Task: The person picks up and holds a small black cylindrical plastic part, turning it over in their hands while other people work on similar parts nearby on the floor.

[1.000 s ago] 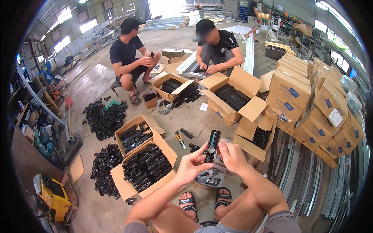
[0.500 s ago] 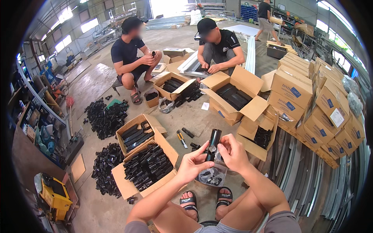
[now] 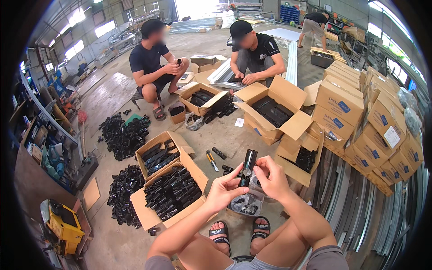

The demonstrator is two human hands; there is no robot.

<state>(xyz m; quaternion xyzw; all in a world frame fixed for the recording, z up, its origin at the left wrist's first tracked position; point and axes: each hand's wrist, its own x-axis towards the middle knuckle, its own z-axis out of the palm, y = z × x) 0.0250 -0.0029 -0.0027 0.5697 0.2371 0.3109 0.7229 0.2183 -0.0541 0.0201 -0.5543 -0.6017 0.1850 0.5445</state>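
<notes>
Upright in front of me is a glossy black tubular fitting [image 3: 250,158] with a small silver piece at its middle. My left hand [image 3: 225,191] grips it from the left, thumb and fingers around its lower part. On its other side, my right hand [image 3: 272,178] has its fingertips pinched against the fitting, near the silver piece. Anything small between those fingertips is hidden. Below my hands stands a clear plastic tub [image 3: 246,203] with small dark parts in a bag. A yellow-and-black utility knife [image 3: 211,160] and a short black fitting [image 3: 219,153] lie on the floor beyond.
A cardboard box [image 3: 140,210] full of black fittings stands left, beside a loose heap [image 3: 125,191]. Another open box [image 3: 288,168] is at the right, before stacked cartons [image 3: 337,101] and long metal profiles [image 3: 333,207]. Two co-workers [image 3: 155,67] [image 3: 256,54] sit opposite, handling parts.
My hands keep the same hold on the fitting, with barely any movement. The far person at the upper right has bent down over the timber. The whole view has shifted very slightly.
</notes>
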